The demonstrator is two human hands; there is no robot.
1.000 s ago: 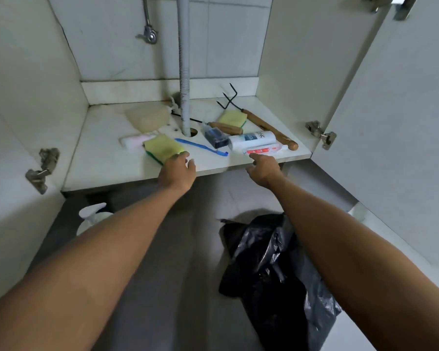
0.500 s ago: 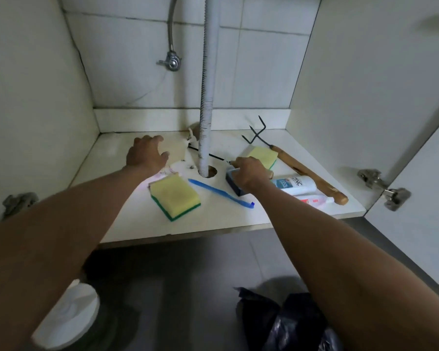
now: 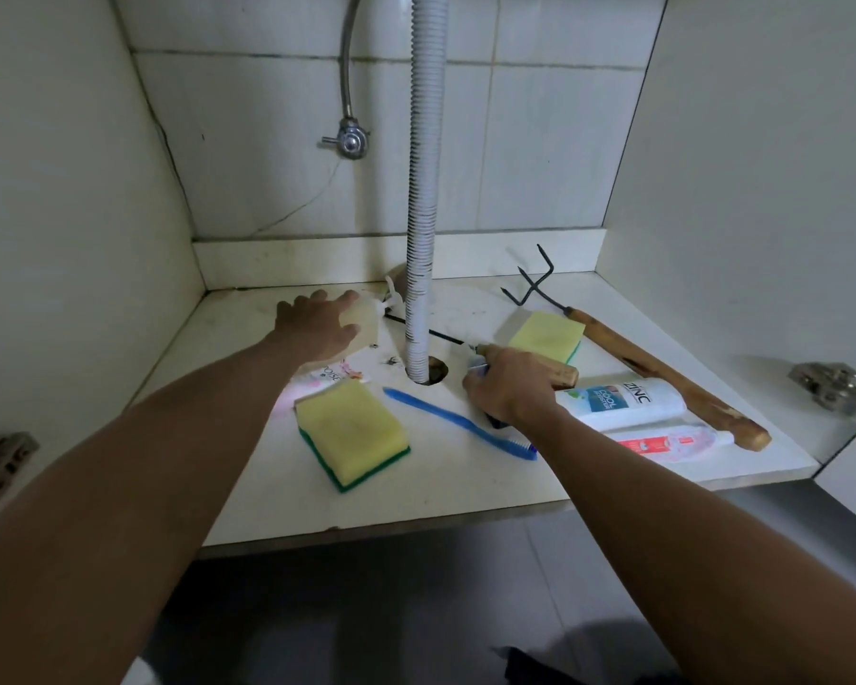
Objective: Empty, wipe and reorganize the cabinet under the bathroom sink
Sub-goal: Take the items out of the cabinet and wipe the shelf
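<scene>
Yellow sponge (image 3: 352,435) between both hands

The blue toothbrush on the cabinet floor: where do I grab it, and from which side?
Pinch the blue toothbrush at mid-handle from above. It lies flat and diagonal between the near sponge and the right hand, so mid-handle is the barest part; its bristle end sits under that forearm.

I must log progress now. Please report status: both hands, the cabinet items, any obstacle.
Left hand open, on pale bottle. Right hand grips dark box. Shelf not yet emptied. Drain pipe stands between hands.
</scene>
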